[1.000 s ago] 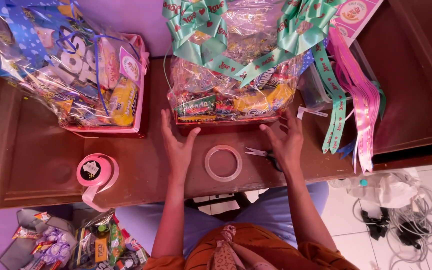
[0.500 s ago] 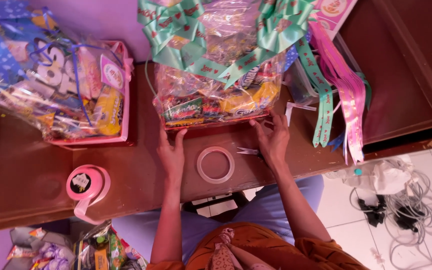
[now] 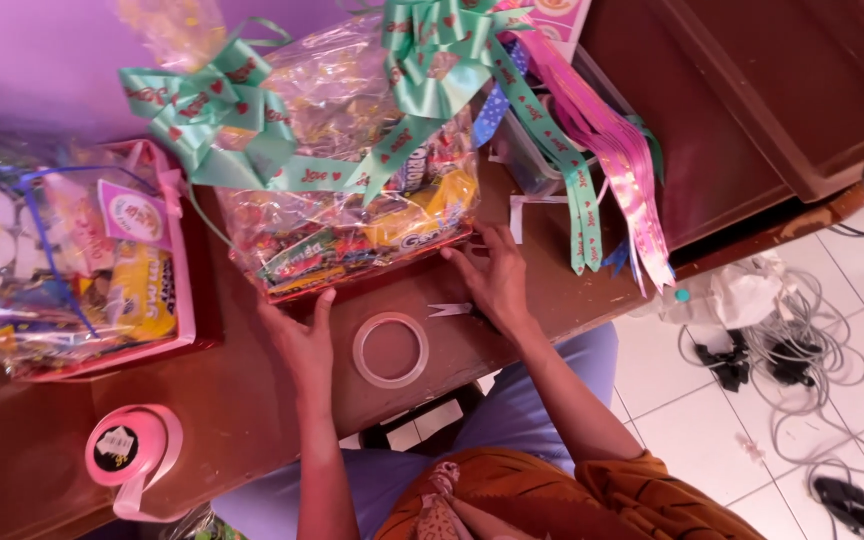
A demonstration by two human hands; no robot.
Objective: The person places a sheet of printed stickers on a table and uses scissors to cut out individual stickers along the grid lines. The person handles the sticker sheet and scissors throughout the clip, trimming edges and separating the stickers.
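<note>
Gift hamper (image 3: 352, 220), cellophane-wrapped w/ green bow, sits mid tabletop (image 3: 232, 400); left hand (image 3: 300, 335) & right hand (image 3: 497, 280) open, flat vs its front edge. Tape ring (image 3: 390, 349) betw. them.

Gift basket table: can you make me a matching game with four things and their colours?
Things:
1. bow on the wrapped basket
2. ribbon spool
3. tape ring
4. long ribbon hanging off the table

Colours:
A. clear
B. pink, with a black centre
C. mint green
D. pink, no centre

Pairs: 1-C, 2-B, 3-A, 4-D
</note>
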